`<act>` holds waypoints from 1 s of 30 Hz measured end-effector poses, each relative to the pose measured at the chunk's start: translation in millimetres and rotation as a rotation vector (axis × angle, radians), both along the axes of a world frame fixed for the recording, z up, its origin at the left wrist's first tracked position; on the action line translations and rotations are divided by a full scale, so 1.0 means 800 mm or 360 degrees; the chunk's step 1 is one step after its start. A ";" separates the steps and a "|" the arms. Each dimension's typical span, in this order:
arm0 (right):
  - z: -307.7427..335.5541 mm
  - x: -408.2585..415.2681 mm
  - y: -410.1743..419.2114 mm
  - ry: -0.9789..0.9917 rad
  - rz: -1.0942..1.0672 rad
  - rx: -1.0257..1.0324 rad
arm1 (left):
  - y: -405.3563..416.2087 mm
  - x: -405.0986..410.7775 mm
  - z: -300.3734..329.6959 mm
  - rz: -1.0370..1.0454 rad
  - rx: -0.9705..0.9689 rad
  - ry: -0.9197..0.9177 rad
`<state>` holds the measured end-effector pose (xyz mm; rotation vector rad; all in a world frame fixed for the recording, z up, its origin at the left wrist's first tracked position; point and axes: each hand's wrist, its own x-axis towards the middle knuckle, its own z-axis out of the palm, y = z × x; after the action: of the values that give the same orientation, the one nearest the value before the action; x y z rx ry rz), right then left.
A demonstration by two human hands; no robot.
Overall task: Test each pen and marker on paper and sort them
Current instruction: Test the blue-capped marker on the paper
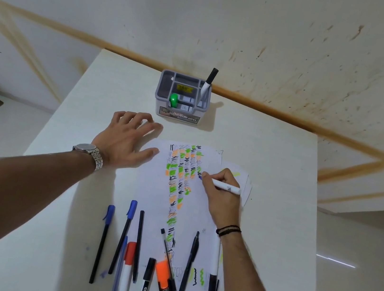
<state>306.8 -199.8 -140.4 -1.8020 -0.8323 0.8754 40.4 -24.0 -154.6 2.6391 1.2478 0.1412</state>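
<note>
The right hand (222, 194) pinches a white marker (226, 186), its tip on the paper (152, 189) beside the scribble columns. The left hand (128, 139), fingers spread, rests at the paper's far left corner, so I judge 1 hard stroke could shift the sheet.

Left hand (126, 139) stretched forward, fingers spread, palm down, bare forearm extended, right hand (219, 194) curled in a writing pinch

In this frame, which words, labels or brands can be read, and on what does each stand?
"OPEL": front label of the grey plastic desk organiser.
"carmin": barrel of the black-capped white marker.
Yellow sticker inside the organiser: blurred.
Code on the white marker in the right hand: too small.
</note>
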 end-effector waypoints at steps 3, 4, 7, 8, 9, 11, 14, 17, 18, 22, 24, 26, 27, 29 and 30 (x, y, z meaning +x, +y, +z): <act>-0.001 -0.003 0.002 -0.0003 -0.0074 0.0032 | 0.000 0.000 0.001 -0.0002 -0.0011 0.0010; -0.001 -0.002 0.002 0.0001 -0.0084 0.0029 | 0.000 0.000 0.000 -0.0002 -0.0017 0.0007; -0.003 0.002 -0.001 0.0007 0.0015 0.0017 | 0.001 0.000 -0.001 -0.0002 -0.0010 0.0006; -0.003 0.003 -0.002 -0.0011 0.0059 -0.0008 | 0.000 0.001 -0.001 -0.0004 -0.0002 0.0006; -0.001 0.003 -0.004 -0.0036 0.0085 -0.0037 | 0.000 0.001 -0.001 -0.0006 0.0007 0.0005; 0.001 0.002 -0.003 -0.0050 0.0055 -0.0041 | 0.000 0.001 -0.001 -0.0013 0.0013 0.0001; 0.000 0.002 0.001 -0.0041 -0.0021 -0.0021 | 0.001 0.001 0.000 -0.0010 0.0009 -0.0018; -0.002 0.005 0.001 -0.0025 0.0027 -0.0033 | -0.001 0.001 0.000 -0.0005 0.0040 -0.0031; -0.002 0.005 0.000 -0.0035 0.0074 -0.0050 | -0.002 0.001 0.000 -0.0004 0.0051 -0.0029; -0.003 0.005 -0.001 -0.0088 0.0019 -0.0084 | 0.000 0.003 0.001 0.0008 0.0025 -0.0005; -0.004 0.003 0.000 -0.0130 -0.0036 -0.0127 | -0.001 0.001 0.000 0.0000 0.0010 0.0023; 0.002 0.003 0.001 -0.0135 -0.0002 -0.0183 | -0.004 0.001 0.007 -0.0028 -0.0028 0.0060; 0.008 0.004 0.002 -0.0109 0.0046 -0.0215 | -0.006 0.003 0.013 -0.0026 -0.0085 0.0080; 0.025 0.006 -0.003 -0.0045 0.0169 -0.0253 | -0.012 0.006 0.030 0.0001 -0.0231 0.0149; 0.037 0.005 -0.008 -0.0010 0.0226 -0.0243 | -0.018 0.006 0.040 0.0003 -0.0267 0.0202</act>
<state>311.0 -206.1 -110.9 -1.8955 -0.9281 1.0497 45.4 -38.5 -122.6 2.5360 1.2415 -0.1274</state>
